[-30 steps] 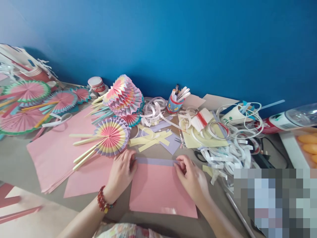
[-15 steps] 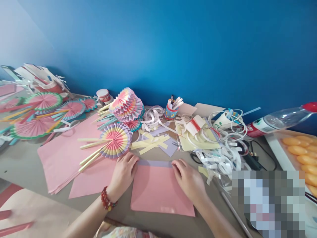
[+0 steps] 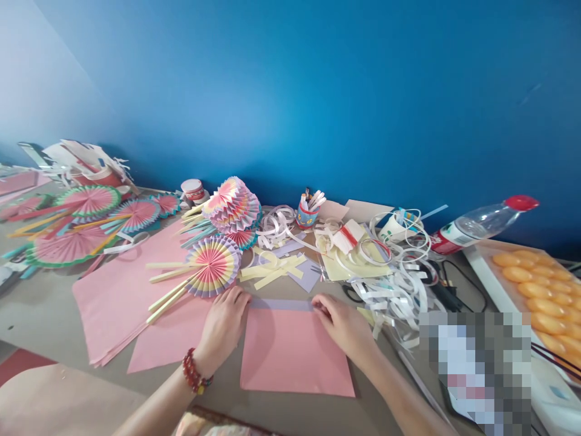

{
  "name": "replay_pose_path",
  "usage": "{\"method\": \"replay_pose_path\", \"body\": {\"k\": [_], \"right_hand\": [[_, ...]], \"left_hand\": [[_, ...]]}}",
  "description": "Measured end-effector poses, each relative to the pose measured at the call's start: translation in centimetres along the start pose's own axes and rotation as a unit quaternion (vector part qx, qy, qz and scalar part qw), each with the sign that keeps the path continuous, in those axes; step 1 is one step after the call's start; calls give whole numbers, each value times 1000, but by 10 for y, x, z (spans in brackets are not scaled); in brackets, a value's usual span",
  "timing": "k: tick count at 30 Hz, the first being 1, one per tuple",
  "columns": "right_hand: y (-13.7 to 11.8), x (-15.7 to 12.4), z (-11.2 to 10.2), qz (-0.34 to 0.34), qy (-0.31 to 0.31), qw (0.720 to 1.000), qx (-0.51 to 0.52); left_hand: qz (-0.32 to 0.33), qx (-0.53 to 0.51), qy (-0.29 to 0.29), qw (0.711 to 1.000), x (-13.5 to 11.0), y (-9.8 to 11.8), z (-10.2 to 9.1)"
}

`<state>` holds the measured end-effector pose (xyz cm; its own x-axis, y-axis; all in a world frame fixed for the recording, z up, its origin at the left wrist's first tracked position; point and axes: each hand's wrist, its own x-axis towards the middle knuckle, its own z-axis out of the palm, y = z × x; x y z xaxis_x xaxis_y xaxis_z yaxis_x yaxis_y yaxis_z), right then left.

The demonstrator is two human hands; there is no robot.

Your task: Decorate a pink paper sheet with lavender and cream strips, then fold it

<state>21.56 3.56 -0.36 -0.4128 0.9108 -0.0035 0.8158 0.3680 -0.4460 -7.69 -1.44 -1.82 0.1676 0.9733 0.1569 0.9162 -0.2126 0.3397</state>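
A pink paper sheet lies on the table in front of me, with a narrow lilac strip folded along its far edge. My left hand, a red bead bracelet on its wrist, pinches the strip's left end with curled fingers. At the right end my right hand pinches the same folded edge. Both hands rest on the sheet.
A rainbow paper fan with cream sticks lies just left of my hands on a pile of pink sheets. More fans, cream strips, white paper curls, a pen cup, a bottle and an orange tray crowd the back and right.
The view has tilted upward and shifted right, showing more wall and the bottle. Both hands stay on the folded edge, barely moved.
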Motion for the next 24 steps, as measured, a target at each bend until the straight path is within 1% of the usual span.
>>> {"method": "replay_pose_path", "body": {"k": [2,3,7,11,13,14,16,19,21,22,24], "right_hand": [[0,5,-8,19,-24,999,18],[-1,9,-13,27,-26,999,26],[-6,32,-34,49,16,997,55],[-9,50,-45,63,-17,997,49],[-8,50,-45,66,-43,994,72],[-7,47,-44,70,-57,991,101],[-2,40,-41,87,-84,975,188],[9,30,-36,124,-98,932,325],[18,24,-36,152,-80,909,380],[22,23,-37,166,-63,904,390],[29,22,-41,180,-23,908,378]], "left_hand": [[-3,4,-7,1000,-1,2,-4],[-3,7,-9,1000,-2,4,-7],[14,12,-13,1000,-3,20,-17],[89,0,-35,995,-3,32,-17],[119,-7,-59,991,-6,33,-15],[127,-8,-70,989,-7,33,-15],[131,0,-86,988,-11,32,-14],[132,22,-102,986,-15,30,-15],[130,28,-107,985,-18,30,-15],[129,26,-106,986,-19,29,-15],[129,14,-104,986,-22,29,-15]]}}
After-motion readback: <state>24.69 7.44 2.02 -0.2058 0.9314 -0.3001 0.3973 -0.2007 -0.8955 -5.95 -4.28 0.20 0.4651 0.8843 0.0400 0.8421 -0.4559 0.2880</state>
